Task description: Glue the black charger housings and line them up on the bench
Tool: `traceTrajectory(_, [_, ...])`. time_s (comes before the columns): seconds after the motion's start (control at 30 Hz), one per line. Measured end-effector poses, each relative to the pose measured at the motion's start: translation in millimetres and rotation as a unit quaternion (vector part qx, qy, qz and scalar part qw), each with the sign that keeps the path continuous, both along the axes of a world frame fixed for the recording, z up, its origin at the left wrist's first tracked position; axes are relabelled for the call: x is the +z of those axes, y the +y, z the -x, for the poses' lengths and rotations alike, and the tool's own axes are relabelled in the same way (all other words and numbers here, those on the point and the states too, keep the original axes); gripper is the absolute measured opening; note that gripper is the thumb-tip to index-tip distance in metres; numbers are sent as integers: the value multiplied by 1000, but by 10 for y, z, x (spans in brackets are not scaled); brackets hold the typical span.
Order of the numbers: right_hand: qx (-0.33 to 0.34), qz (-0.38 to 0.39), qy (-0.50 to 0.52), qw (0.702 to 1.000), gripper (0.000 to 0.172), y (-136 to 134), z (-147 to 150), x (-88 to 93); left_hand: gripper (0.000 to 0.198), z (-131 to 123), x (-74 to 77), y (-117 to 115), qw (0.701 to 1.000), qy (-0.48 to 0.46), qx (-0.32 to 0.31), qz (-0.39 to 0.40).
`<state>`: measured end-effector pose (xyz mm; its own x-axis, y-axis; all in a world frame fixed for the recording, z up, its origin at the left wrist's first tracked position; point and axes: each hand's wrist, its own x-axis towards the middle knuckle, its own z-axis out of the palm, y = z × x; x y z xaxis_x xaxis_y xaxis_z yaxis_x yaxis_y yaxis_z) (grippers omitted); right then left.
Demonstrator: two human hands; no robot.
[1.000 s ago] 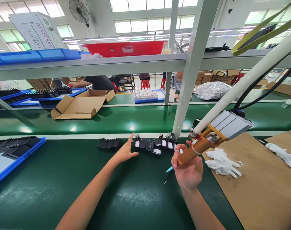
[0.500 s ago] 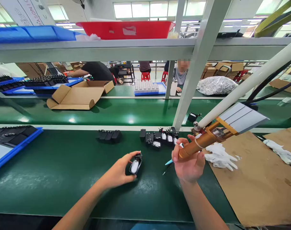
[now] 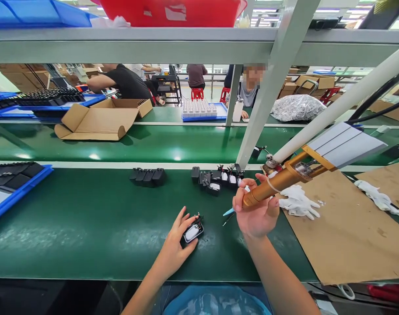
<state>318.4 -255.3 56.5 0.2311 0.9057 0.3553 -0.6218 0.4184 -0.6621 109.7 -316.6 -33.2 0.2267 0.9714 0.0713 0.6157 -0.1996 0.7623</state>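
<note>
1. small black case (image 3: 193, 232): open-faced, over the green table (image 3: 88, 214), grasped by the left hand (image 3: 176, 247); looks unfinished.
2. right hand (image 3: 257, 212): wrapped round a gold tool (image 3: 271, 188), apart from the case.
3. behind: open cases (image 3: 214, 187) seem left to do; black blocks (image 3: 148, 176) farther left may be done.

Head camera (person-worn) looks forward, down over near green bench (image 3: 97, 236).

Our case (image 3: 192, 233) and tool (image 3: 286, 180)
We see white inside the black open case, left of the tilted copper-coloured tool.
</note>
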Motion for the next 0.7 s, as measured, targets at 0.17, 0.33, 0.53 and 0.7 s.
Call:
traceTrajectory(0.17, [17, -2, 11, 1000, 41, -69, 103, 67, 35, -59, -74, -44, 997, 31, 51, -51])
traceTrajectory(0.33, [46, -16, 20, 999, 43, -181, 271, 130, 42, -214, 60, -70, 989, 58, 53, -123])
traceTrajectory(0.53, [48, -27, 10, 998, 45, -234, 332, 136, 32, -324, 293, -6, 989, 21, 37, -139])
traceTrajectory(0.7, [27, -15, 6, 999, 45, -241, 289, 138, 30, -312, 346, 1, 991, 6, 34, -127])
